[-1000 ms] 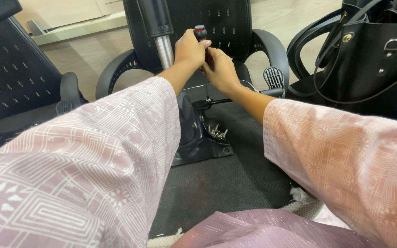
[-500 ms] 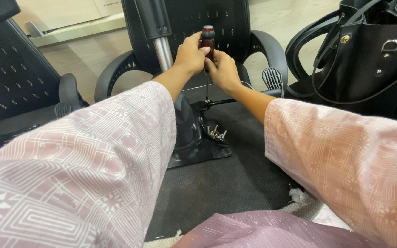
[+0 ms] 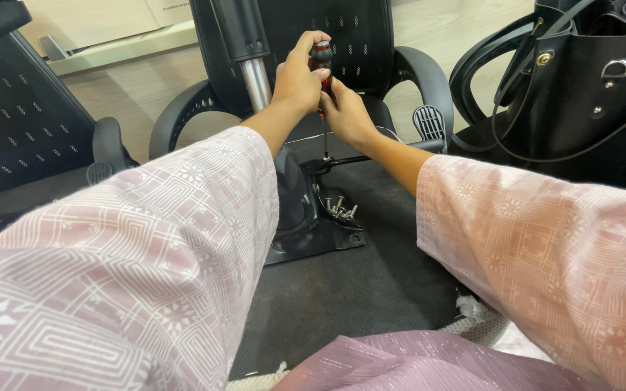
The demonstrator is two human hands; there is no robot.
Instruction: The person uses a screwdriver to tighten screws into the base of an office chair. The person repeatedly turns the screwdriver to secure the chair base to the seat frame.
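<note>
Landmark: chair seat underside [image 3: 371, 289], black, turned up toward me; all places given rel. to it.
Second chair: black mesh chair [image 3: 16, 123] w/ armrest, well off seat's left edge, partly cut by frame.
Bag: black handbag [image 3: 581, 94] off seat's right far corner, top cropped.
Armrests: curved black armrests [image 3: 418, 72] at seat's far edge, both sides of column.
Column: gas lift column [image 3: 244, 43], black sleeve over chrome, rising from seat's middle-left; upper end out of frame.
Plate: mechanism plate [image 3: 309, 235] bolted on seat centre, my left sleeve covers part.
My left hand [image 3: 297, 80]: above seat's far middle, closed round top of handle, prob. to press down & steady it.
My right hand [image 3: 348, 116]: just below left, fingers wrapped on lower handle/shaft, likely guiding the turn.
Tool: screwdriver [image 3: 322, 61], red-black handle, upright, shaft running down to a thin lever by plate's far edge; tip contact too small to tell.
Screws: loose screws [image 3: 338, 208] heaped on plate's right side, kept close at hand I'd guess; count unclear.
Hidden: seat's left half under my sleeve; near edge behind lap fabric.
</note>
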